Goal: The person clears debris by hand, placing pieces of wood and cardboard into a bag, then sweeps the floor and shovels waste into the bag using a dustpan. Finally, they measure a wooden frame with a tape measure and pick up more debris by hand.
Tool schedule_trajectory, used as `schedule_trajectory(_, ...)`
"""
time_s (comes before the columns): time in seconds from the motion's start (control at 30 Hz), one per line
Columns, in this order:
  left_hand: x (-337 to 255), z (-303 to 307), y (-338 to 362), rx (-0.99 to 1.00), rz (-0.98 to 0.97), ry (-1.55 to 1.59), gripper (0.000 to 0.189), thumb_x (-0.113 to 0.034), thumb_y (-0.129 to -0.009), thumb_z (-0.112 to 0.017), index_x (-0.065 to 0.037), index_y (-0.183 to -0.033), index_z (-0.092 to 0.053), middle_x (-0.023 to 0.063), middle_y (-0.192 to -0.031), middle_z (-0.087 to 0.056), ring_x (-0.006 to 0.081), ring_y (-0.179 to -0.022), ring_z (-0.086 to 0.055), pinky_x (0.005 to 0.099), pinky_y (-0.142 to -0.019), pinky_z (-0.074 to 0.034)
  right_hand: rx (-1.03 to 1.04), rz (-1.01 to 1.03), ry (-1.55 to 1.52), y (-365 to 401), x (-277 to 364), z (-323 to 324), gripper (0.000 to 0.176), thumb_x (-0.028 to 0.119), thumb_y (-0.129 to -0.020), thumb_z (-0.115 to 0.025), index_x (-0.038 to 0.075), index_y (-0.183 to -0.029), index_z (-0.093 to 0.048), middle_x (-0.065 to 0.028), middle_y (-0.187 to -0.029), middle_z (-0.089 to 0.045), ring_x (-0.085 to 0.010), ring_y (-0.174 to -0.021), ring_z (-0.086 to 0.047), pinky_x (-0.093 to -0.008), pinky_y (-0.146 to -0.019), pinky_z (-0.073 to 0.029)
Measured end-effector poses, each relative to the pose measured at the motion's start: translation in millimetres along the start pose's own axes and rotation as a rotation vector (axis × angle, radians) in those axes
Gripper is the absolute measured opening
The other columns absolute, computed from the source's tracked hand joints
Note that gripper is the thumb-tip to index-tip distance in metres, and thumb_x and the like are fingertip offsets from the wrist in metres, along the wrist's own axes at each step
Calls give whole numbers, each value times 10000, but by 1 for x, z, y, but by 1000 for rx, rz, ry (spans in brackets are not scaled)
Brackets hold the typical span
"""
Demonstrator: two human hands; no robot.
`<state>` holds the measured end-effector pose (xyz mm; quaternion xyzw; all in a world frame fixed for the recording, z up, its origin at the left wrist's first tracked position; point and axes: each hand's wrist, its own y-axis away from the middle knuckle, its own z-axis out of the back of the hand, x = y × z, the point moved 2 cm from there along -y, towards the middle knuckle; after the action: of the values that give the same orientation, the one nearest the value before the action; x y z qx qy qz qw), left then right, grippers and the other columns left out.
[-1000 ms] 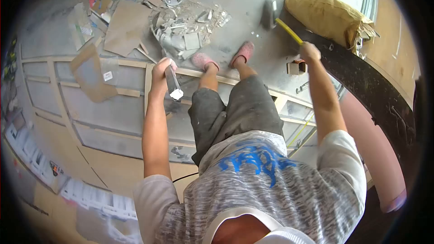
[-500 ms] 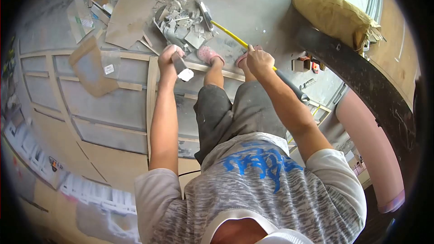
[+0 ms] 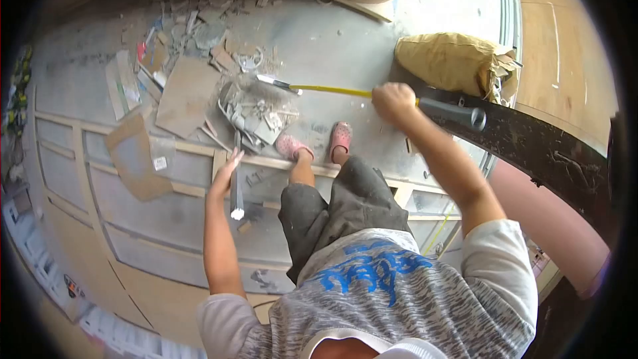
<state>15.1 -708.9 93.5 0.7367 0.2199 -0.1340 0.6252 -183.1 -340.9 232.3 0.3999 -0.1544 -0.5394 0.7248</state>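
My left hand [image 3: 227,169] is closed loosely round a dark flat-sided handle [image 3: 236,189] with a pale end. Beyond its fingers, the handle runs up to a dark-edged scoop [image 3: 232,117] heaped with grey and white scraps [image 3: 256,118]. My right hand [image 3: 393,102] is wrapped round a long tool with a yellow shaft [image 3: 332,90], a thick dark grip end [image 3: 452,113] and a narrow pale and dark head [image 3: 279,84]. The tool lies nearly level across the view, its head above and to the right of the scraps.
Broken boards [image 3: 189,96] and rubble lie on the dusty floor at upper left. A tan sack [image 3: 452,63] stands near a dark curved beam [image 3: 525,136] on the right. A wooden frame [image 3: 86,159] spans the left. Pink clogs [image 3: 341,136] are on my feet.
My right hand has risen and the yellow tool has swung from slanting to nearly level. My left hand is lower and further left, its handle now upright in view. The camera view has shifted.
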Motion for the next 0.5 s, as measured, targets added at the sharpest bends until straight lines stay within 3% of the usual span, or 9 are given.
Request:
schedule_trajectory(0.07, -16, -12, 21, -34, 198, -10, 552, -223, -874, -485, -99, -1364, -262, 87, -1355, -340, 172, -1178, -378, 267, -928, -339, -143, 61, 101, -29, -34, 24, 199, 129, -794, -476, 125, -791, -675, -81, -817, -658, -214, -839, -630, -327, -628, -489)
schedule_trajectory(0.13, 36, 39, -7, 360, -154, -792, 577, -312, -872, -450, 8, -1326, -292, 131, -1386, -280, 237, -1193, -403, 292, -876, -406, -439, 199, 288, -70, -67, 39, 168, 137, -778, -508, 134, -736, -671, -54, -755, -654, -204, -760, -626, -323, -586, -464)
schedule_trajectory(0.17, 31, 29, -6, 357, -156, -800, 577, -312, -872, -450, 8, -1326, -292, 131, -1386, -280, 237, -1193, -403, 292, -876, -406, -628, 302, 414, -96, -81, 44, 154, 144, -771, -523, 136, -714, -666, -41, -731, -649, -198, -727, -618, -321, -578, -447)
schedule_trajectory(0.23, 27, 12, -3, -189, 391, -55, 531, -302, -830, -528, 43, -1221, -428, 176, -1168, -508, 256, -877, -606, 295, -658, -497, -710, 411, 525, -137, -99, 75, 128, 157, -755, -548, 144, -684, -654, -15, -725, -640, -186, -712, -593, -322, -585, -412)
schedule_trajectory(0.27, 32, 12, -8, -202, 392, -52, 531, -302, -830, -528, 43, -1221, -428, 176, -1168, -508, 256, -877, -606, 295, -658, -497, -646, 399, 556, -166, -106, 89, 127, 164, -759, -550, 141, -692, -655, -21, -744, -641, -180, -740, -594, -321, -599, -407)
schedule_trajectory(0.33, 40, 12, -26, -230, 493, -290, 510, -270, -763, -638, 130, -1038, -483, 231, -855, -593, 251, -589, -607, 364, -503, -486, -565, 376, 630, -211, -109, 118, 110, 185, -773, -542, 158, -738, -643, -5, -781, -618, -167, -816, -574, -330, -676, -395)
schedule_trajectory(0.37, 40, 8, -38, -246, 490, -277, 510, -270, -763, -638, 130, -1038, -483, 231, -855, -593, 251, -589, -607, 364, -503, -486, -545, 363, 673, -230, -108, 134, 101, 199, -783, -533, 176, -777, -631, 16, -799, -594, -160, -864, -553, -339, -739, -389)
schedule_trajectory(0.43, 44, -11, -44, -160, 477, -834, 473, -266, -727, -667, 117, -968, -525, 185, -669, -599, 232, -525, -593, 357, -478, -472, -524, 263, 658, -278, -107, 149, 161, 192, -783, -528, 162, -901, -634, -9, -882, -615, -193, -918, -546, -375, -759, -418)
schedule_trajectory(0.5, 76, -6, -62, -180, 543, -801, 372, -252, -737, -644, 87, -873, -570, 165, -627, -597, 227, -489, -575, 365, -472, -458, -442, 277, 723, -281, -94, 161, 249, 212, -794, -521, 137, -1027, -570, -52, -990, -585, -235, -1016, -493, -402, -847, -373)
